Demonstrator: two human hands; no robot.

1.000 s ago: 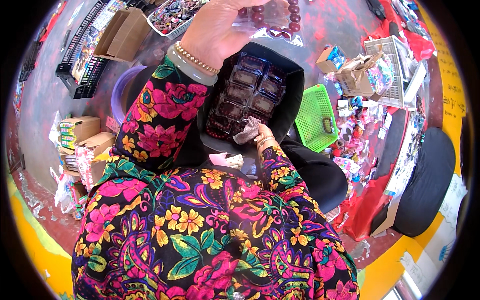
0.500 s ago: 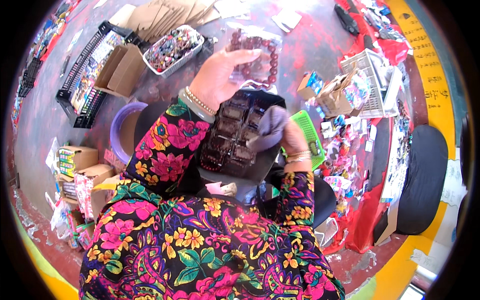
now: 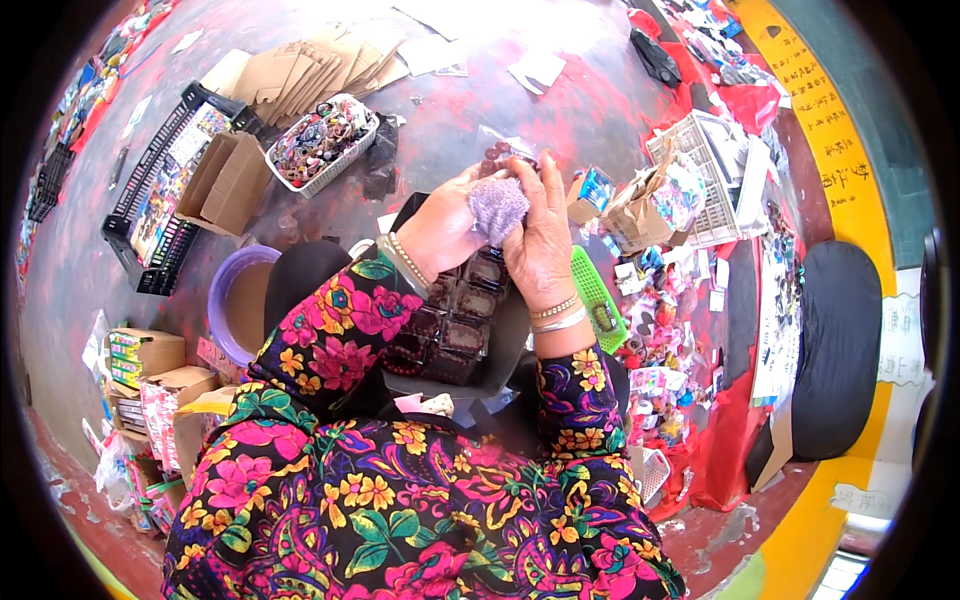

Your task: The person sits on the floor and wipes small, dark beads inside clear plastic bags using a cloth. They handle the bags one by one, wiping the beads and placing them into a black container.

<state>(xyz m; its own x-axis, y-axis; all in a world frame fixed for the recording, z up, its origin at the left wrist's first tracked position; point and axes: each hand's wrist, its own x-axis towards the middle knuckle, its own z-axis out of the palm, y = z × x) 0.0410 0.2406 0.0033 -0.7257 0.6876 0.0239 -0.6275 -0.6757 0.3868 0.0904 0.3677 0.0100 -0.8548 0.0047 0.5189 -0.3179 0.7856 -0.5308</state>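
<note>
My two hands are raised together above a dark container of clear-packed dark items (image 3: pixel 455 325), at the middle of the view. My left hand (image 3: pixel 440 225) is closed on a dark-red bead bracelet (image 3: pixel 496 154) in a clear plastic case, mostly hidden behind the fingers. A purple cloth (image 3: pixel 497 210) lies bunched between the hands. My right hand (image 3: pixel 541 245) has its fingers bent round the cloth, pressed against the bracelet. Both wrists wear bangles.
A white basket of small trinkets (image 3: pixel 325 140), an open cardboard box (image 3: pixel 225 183) and a black crate (image 3: pixel 150 215) stand at left. Below them sits a purple basin (image 3: pixel 222 300). To the right are a green basket (image 3: pixel 600 305) and spread small goods (image 3: pixel 665 380).
The cloth and my right hand have moved up and left to meet the bracelet in my left hand. The beads, plainly visible before, are now mostly covered.
</note>
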